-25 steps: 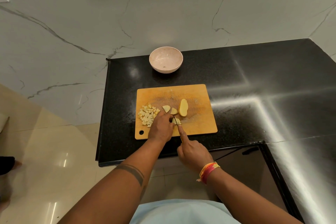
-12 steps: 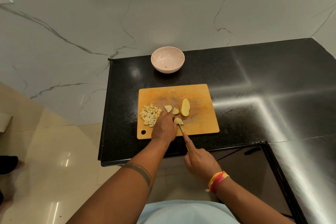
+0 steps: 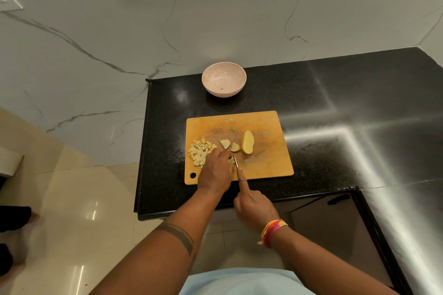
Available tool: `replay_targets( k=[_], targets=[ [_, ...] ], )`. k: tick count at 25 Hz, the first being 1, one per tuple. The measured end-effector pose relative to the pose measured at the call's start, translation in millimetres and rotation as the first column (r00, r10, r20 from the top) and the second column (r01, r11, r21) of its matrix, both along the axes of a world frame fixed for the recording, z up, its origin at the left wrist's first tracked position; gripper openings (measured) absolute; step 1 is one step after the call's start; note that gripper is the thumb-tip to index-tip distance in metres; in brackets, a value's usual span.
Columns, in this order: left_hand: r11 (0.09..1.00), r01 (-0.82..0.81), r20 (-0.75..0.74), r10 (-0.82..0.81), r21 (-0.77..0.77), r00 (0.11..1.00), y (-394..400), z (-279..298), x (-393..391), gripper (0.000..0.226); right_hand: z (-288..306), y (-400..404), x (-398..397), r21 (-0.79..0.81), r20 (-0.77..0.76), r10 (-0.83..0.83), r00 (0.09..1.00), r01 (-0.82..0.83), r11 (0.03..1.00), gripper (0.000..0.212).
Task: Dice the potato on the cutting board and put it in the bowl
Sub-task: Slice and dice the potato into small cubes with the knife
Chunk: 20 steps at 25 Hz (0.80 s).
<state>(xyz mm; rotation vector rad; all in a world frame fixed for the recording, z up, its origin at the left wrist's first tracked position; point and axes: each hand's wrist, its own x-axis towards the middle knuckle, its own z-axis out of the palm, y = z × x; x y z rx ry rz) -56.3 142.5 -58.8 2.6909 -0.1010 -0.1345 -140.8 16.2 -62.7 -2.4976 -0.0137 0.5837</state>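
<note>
Fingers of the right hand (image 3: 255, 203) are wrapped round the handle of a knife (image 3: 236, 162), forefinger stretched along its spine; I read the blade as lying just right of the left hand (image 3: 215, 170) over the near part of the cutting board (image 3: 268, 124). Fingers of the left hand are curled down on a potato piece (image 3: 231, 160) that is almost wholly hidden beneath them, so its shape cannot be told. Judged step: dicing this piece. To do it well I would keep the left fingertips tucked back from the edge, cut in even strokes, and feed the piece toward the blade. Left of the holding hand, on the board, lies a heap of diced cubes (image 3: 200, 152), pale and roughly uniform. Beyond the hands, near the board's middle, sit two small wedges (image 3: 225, 143), one beside the other, and to their right one large half potato (image 3: 248, 142), yellow-skinned and seemingly cut face down. Past the board's far edge, apart from it on the black counter (image 3: 335, 103), stands the pink bowl (image 3: 224, 80), holding no dice yet.
</note>
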Motion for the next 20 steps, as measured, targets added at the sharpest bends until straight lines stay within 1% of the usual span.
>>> replay_targets(
  k=[4, 7, 10, 14, 17, 20],
  targets=[
    [0.995, -0.027, 0.018, 0.025, 0.096, 1.0, 15, 0, 2, 0.026, 2, 14, 15, 0.02, 0.01, 0.02, 1.0, -0.02, 1.0, 0.08],
    [0.997, -0.039, 0.024, 0.037, 0.074, 0.999, 21, 1, 7, 0.021, 6, 14, 22, 0.026, 0.05, 0.017, 0.999, -0.018, 0.999, 0.08],
    [0.998, -0.05, 0.057, 0.048, 0.039, 0.997, 18, 5, 16, 0.016, 9, 6, 24, 0.046, 0.088, -0.04, 0.995, 0.036, 0.998, 0.08],
    [0.998, -0.057, 0.068, 0.055, 0.038, 0.996, 11, 7, 40, 0.025, 12, -6, 32, 0.041, 0.085, -0.065, 0.994, 0.062, 0.997, 0.081],
    [0.994, -0.039, 0.031, 0.036, 0.104, 0.999, 5, 9, 58, 0.039, 10, -4, 43, 0.029, 0.083, -0.07, 0.994, 0.068, 0.997, 0.077],
    [0.987, -0.02, -0.015, 0.023, 0.162, 1.0, 0, 5, 70, 0.038, 9, -3, 52, 0.032, 0.08, -0.059, 0.995, 0.057, 0.998, 0.076]
  ],
)
